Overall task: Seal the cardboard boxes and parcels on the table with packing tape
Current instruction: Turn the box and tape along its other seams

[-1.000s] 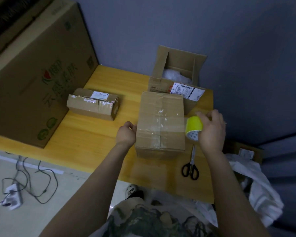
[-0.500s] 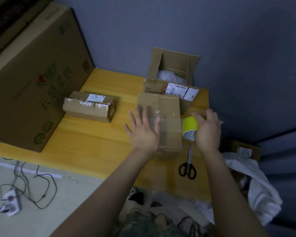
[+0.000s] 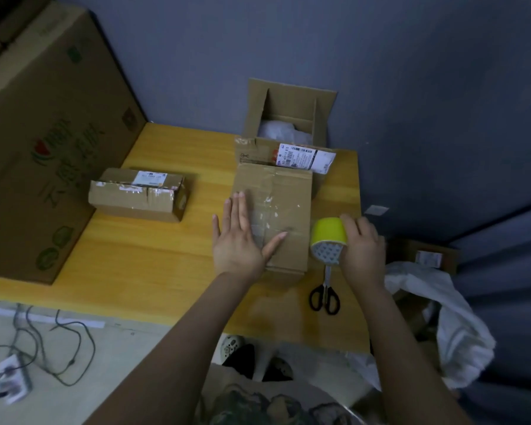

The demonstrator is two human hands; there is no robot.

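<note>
A closed cardboard box (image 3: 284, 197) with clear tape across its top sits mid-table. My left hand (image 3: 241, 237) lies flat on its top, fingers straight and spread. Just right of the box, my right hand (image 3: 360, 245) grips a yellow roll of packing tape (image 3: 328, 237) held above the table. Behind it stands an open box (image 3: 288, 124) with a shipping label and white filling. A small flat parcel (image 3: 137, 193) with a white label lies to the left.
Black-handled scissors (image 3: 325, 294) lie on the wooden table (image 3: 154, 259) under the tape roll. A large printed carton (image 3: 40, 142) stands at the table's left end. White plastic bags (image 3: 436, 320) and another box are at the right; cables and a power strip (image 3: 10, 377) are on the floor.
My left hand rose from the box's left side and now lies flat on its top. The right hand with the tape roll has hardly moved.
</note>
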